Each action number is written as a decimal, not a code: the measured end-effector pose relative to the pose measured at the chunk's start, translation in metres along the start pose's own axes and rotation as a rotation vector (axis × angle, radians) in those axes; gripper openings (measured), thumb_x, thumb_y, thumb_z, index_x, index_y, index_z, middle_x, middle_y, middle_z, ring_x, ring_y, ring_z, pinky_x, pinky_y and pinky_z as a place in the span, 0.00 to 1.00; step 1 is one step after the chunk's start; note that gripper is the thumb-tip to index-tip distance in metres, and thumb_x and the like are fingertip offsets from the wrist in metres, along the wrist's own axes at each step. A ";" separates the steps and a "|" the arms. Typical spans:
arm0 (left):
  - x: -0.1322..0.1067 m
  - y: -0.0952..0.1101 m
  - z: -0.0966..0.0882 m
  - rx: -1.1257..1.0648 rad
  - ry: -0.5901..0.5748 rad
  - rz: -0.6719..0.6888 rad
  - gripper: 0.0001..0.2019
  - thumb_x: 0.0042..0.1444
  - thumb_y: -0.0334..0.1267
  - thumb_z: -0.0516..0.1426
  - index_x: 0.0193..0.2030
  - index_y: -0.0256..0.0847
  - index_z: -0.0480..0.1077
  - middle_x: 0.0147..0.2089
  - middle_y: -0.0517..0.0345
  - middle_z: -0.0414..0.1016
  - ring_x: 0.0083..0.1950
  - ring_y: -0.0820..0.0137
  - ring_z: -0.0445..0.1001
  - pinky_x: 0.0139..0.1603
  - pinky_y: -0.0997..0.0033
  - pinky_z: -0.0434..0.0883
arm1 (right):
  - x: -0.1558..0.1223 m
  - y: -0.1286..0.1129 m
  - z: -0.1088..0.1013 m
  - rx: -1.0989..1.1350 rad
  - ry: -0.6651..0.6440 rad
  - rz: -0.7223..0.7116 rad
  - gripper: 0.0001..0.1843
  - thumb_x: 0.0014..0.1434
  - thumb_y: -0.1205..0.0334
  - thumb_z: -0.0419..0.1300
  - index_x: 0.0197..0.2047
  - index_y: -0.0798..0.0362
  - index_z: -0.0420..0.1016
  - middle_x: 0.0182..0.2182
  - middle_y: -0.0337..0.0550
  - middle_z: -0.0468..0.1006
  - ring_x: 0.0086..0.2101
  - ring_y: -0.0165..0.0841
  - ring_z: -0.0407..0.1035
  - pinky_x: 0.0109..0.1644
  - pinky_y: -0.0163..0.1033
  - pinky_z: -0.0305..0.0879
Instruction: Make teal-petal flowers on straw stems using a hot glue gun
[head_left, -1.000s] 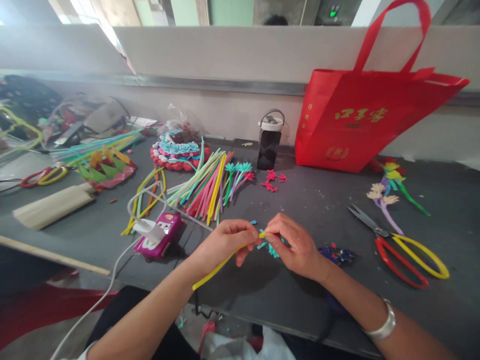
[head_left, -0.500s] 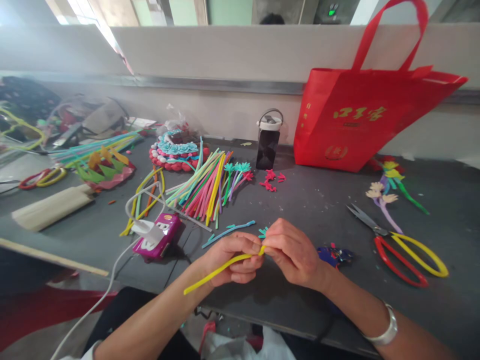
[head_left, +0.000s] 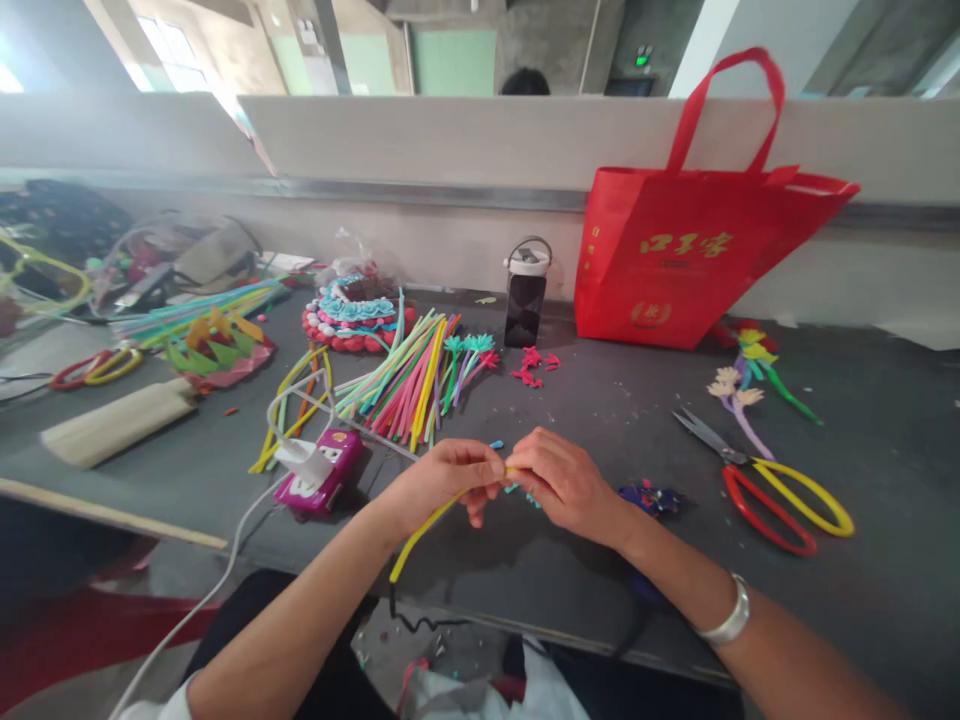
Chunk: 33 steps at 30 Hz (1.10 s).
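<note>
A yellow pipe cleaner (head_left: pixel 417 541) runs between my two hands above the near edge of the dark table. My left hand (head_left: pixel 442 482) is closed around it, and its long free end slants down to the left under the palm. Fingertip to fingertip with the left, my right hand (head_left: pixel 566 482) pinches the other end, which the fingers mostly hide. Small teal pieces (head_left: pixel 532 499) lie on the table just behind the right fingers. The tip of a blue stem (head_left: pixel 496 445) shows behind the hands.
Behind my hands lies a fan of coloured pipe cleaners (head_left: pixel 409 385). Scissors (head_left: pixel 739 465) lie open at the right, below a red bag (head_left: pixel 675 260). A purple power strip (head_left: pixel 326 475) with a white cable is at the left. A dark phone (head_left: pixel 524 312) stands before a bottle.
The camera view has tilted up a little. My left hand has turned more palm-down over the yellow pipe cleaner, whose free end now hangs more steeply. Both hands still hold it.
</note>
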<state>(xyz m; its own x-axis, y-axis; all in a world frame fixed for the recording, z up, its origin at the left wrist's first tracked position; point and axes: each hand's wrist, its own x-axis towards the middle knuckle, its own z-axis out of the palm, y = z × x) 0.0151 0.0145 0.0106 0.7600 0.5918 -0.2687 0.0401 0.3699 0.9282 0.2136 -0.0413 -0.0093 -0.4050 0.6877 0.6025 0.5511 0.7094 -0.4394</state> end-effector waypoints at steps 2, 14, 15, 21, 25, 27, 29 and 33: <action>-0.005 0.002 0.002 -0.012 -0.005 0.019 0.14 0.51 0.45 0.65 0.31 0.33 0.73 0.25 0.60 0.70 0.19 0.79 0.64 0.21 0.76 0.66 | 0.002 -0.003 -0.003 -0.001 0.004 -0.005 0.06 0.68 0.63 0.53 0.41 0.51 0.70 0.34 0.44 0.75 0.35 0.35 0.67 0.41 0.40 0.65; -0.073 -0.009 0.068 -0.246 0.117 0.092 0.13 0.51 0.41 0.66 0.30 0.33 0.70 0.23 0.66 0.60 0.19 0.87 0.44 0.20 0.81 0.41 | -0.008 -0.077 -0.036 0.148 0.006 -0.016 0.03 0.66 0.65 0.55 0.39 0.50 0.69 0.31 0.40 0.72 0.33 0.32 0.66 0.38 0.37 0.65; -0.079 -0.010 0.076 -0.253 0.108 0.103 0.12 0.52 0.41 0.65 0.30 0.33 0.71 0.23 0.66 0.60 0.19 0.86 0.44 0.20 0.80 0.42 | -0.015 -0.084 -0.039 0.164 0.024 -0.007 0.03 0.66 0.65 0.55 0.39 0.50 0.70 0.31 0.40 0.72 0.33 0.32 0.66 0.37 0.37 0.65; -0.102 -0.013 0.114 -0.179 0.025 0.131 0.10 0.52 0.37 0.64 0.36 0.31 0.74 0.25 0.62 0.64 0.20 0.85 0.49 0.21 0.79 0.43 | -0.055 -0.123 -0.051 0.224 0.150 0.115 0.04 0.65 0.65 0.56 0.38 0.50 0.70 0.32 0.39 0.73 0.32 0.31 0.68 0.37 0.36 0.65; -0.111 -0.017 0.134 -0.117 0.078 0.147 0.10 0.51 0.38 0.65 0.35 0.32 0.74 0.25 0.61 0.67 0.19 0.85 0.49 0.21 0.79 0.43 | -0.074 -0.144 -0.052 0.223 0.252 0.220 0.04 0.65 0.63 0.57 0.36 0.50 0.71 0.30 0.38 0.73 0.30 0.30 0.67 0.36 0.35 0.65; -0.115 -0.020 0.140 -0.127 0.083 0.140 0.10 0.51 0.39 0.65 0.35 0.32 0.74 0.25 0.61 0.68 0.18 0.86 0.49 0.20 0.78 0.43 | -0.080 -0.151 -0.049 0.251 0.289 0.274 0.05 0.65 0.62 0.57 0.36 0.50 0.71 0.30 0.38 0.73 0.30 0.30 0.67 0.35 0.35 0.65; -0.119 -0.023 0.143 -0.156 0.074 0.123 0.10 0.52 0.39 0.64 0.35 0.32 0.74 0.25 0.61 0.68 0.18 0.86 0.49 0.20 0.78 0.42 | -0.084 -0.155 -0.044 0.303 0.322 0.327 0.05 0.65 0.61 0.57 0.36 0.50 0.72 0.30 0.39 0.74 0.30 0.30 0.68 0.35 0.35 0.66; -0.124 -0.028 0.149 -0.237 0.134 0.122 0.09 0.51 0.38 0.64 0.33 0.33 0.73 0.24 0.61 0.68 0.17 0.85 0.50 0.19 0.78 0.42 | -0.087 -0.158 -0.030 0.544 0.388 0.459 0.07 0.63 0.57 0.59 0.37 0.50 0.72 0.28 0.37 0.73 0.27 0.29 0.67 0.29 0.33 0.66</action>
<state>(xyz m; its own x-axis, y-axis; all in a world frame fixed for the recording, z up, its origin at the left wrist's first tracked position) 0.0164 -0.1755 0.0565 0.6567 0.7257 -0.2053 -0.2104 0.4377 0.8742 0.1836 -0.2177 0.0280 0.1121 0.8972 0.4272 0.1287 0.4132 -0.9015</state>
